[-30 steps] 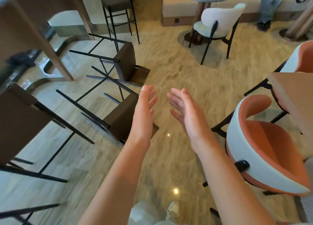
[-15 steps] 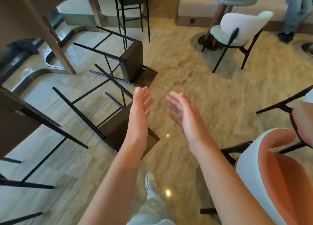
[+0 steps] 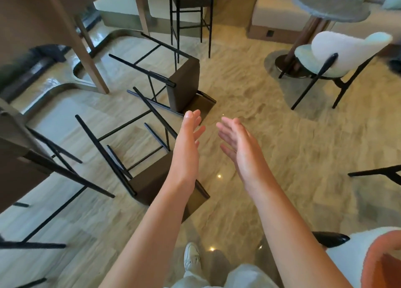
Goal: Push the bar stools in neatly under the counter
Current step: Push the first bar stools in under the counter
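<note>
While two dark brown black-legged bar stools (image 3: 152,179) lie toppled at nine o'clock, left hand (image 3: 186,148) and right hand (image 3: 240,144) hover, fingers straight, holding nothing.

Floor (image 3: 271,135): glossy beige stone w/ wavy grain, few ceiling-light glints near bottom centre. Top right: round grey side table (image 3: 329,5) on dark wood pedestal, white boucle chair (image 3: 345,51) w/ black legs just in front of it. Pale sofa (image 3: 273,12) w/ light cushions behind the table. Bottom right corner: orange & white chair (image 3: 377,259), black armrest tip poking left. White sneaker (image 3: 192,257) & light trouser leg at bottom edge
</note>
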Tool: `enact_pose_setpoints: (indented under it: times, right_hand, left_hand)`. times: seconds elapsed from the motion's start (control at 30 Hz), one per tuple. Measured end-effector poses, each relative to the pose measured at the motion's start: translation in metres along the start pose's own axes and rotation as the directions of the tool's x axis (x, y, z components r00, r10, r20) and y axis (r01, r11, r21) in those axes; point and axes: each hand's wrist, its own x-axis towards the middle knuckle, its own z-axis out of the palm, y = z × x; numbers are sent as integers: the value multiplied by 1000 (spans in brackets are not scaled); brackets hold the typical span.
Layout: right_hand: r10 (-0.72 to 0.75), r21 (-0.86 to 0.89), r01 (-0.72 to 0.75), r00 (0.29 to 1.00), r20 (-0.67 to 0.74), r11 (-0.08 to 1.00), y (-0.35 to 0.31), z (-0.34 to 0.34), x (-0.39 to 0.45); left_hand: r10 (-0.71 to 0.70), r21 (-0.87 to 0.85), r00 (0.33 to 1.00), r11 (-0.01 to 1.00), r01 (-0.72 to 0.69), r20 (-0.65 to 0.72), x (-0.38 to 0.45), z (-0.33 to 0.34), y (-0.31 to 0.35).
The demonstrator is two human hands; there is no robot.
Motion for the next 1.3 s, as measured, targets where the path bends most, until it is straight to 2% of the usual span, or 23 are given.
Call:
enact_pose_setpoints:
  times: [0.2,0.37,0.5,0.77,0.83,1.0,1.3]
  right_hand:
    - [3,-11,-2,989,145,1000,-7,19,46]
    - [1,-31,9,952,306,999,-10,20,85]
    - [0,-49,25,895,446,998,-16,10,113]
    - [139,-58,-133,761,634,989,-3,3,154]
    - [167,-68,-164,732,660,984,4,8,156]
    - [204,-114,-174,699,685,978,20,24,160]
    - [275,-201,-190,732,624,961,84,59,180]
  left_hand:
    - [12,-8,988,1000,-13,-157,29,-11,7]
    - [33,-28,953,999,-44,-301,48,-4,9]
    - [14,-77,898,996,-53,-440,65,16,8]
    - [-120,-213,733,976,-35,-669,80,38,-8]
    - [-120,-203,688,978,-40,-716,79,33,-9]
    - [-134,-192,633,981,-23,-763,77,17,-24]
    - [-281,-290,561,954,75,-779,81,-32,-86]
